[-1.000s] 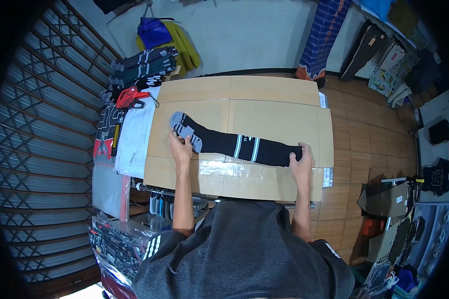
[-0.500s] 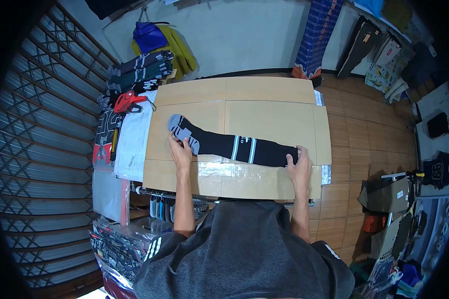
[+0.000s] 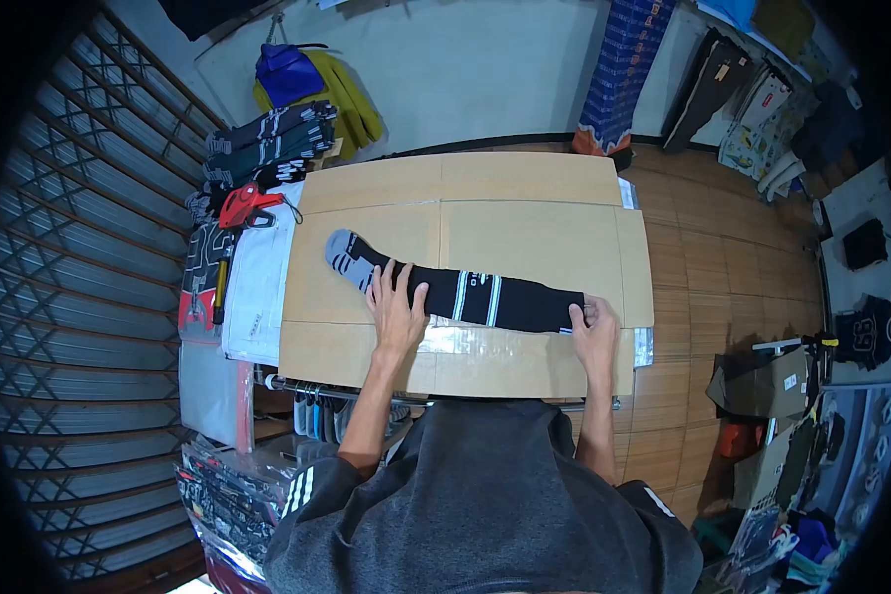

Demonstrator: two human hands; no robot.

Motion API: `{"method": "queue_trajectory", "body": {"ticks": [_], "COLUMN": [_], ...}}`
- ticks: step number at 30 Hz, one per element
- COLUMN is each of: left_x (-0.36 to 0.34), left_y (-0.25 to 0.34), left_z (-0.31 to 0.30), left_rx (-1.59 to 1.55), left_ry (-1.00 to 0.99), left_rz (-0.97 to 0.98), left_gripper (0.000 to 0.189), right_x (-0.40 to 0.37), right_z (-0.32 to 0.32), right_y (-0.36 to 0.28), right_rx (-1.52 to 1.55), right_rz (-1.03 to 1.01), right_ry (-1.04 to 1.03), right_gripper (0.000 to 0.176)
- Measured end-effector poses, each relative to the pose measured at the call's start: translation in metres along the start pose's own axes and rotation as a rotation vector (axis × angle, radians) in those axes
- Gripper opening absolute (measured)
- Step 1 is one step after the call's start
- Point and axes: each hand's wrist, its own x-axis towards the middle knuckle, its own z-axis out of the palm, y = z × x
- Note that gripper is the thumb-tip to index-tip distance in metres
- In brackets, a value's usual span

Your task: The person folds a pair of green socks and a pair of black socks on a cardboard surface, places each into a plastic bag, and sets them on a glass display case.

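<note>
- Left hand [image 3: 398,315]: open, palm flat on the black striped sock [image 3: 485,297], which spans both hands on the cardboard tabletop [image 3: 525,213].
- Likely smoothing; the next stroke needs the cuff anchored.
- Right hand [image 3: 594,332]: curled at the cuff, grip unclear.

Your left hand [image 3: 398,315] lay flat on the long black sock [image 3: 485,297] stretched across the cardboard [image 3: 525,213], and your right hand [image 3: 594,332] sat at its cuff end.

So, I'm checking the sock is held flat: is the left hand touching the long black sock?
Touching. The head view shows the left hand laid palm-down across the long black sock, overlapping its fabric.
</note>
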Motion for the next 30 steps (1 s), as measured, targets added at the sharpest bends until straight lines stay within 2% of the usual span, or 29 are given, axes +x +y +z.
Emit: {"method": "queue_trajectory", "body": {"ticks": [3,6,8,12,14,18,21,30], "left_x": [0.001,0.001,0.001,0.006,0.015,0.032,0.041,0.041], "left_y": [-0.003,0.001,0.003,0.003,0.001,-0.008,-0.014,-0.021], "left_z": [0.007,0.007,0.009,0.005,0.003,0.000,-0.002,0.011], "left_rx": [0.026,0.071,0.116,0.123,0.108,0.019,-0.038,-0.004], "left_ry": [-0.004,-0.007,-0.017,-0.067,-0.088,-0.104,-0.148,-0.054], "left_rz": [-0.027,-0.041,-0.036,-0.043,-0.058,0.012,0.027,0.032], "left_gripper": [0.052,0.054,0.055,0.047,0.040,0.023,0.020,0.017], "right_x": [0.004,0.011,0.013,0.013,0.019,0.016,0.011,0.013], "right_z": [0.006,0.017,0.017,0.013,0.020,0.015,0.006,0.012], "right_y": [0.009,0.026,0.029,0.020,0.039,0.019,-0.011,-0.017], "right_rx": [0.107,0.151,0.089,0.061,0.048,-0.030,-0.129,-0.323], "right_rz": [-0.002,-0.024,-0.001,0.034,-0.022,-0.033,-0.034,-0.059], "right_ry": [0.030,0.096,0.076,0.029,0.033,0.034,0.003,0.043], "right_gripper": [0.027,0.031,0.032,0.034,0.036,0.036,0.034,0.034]}}
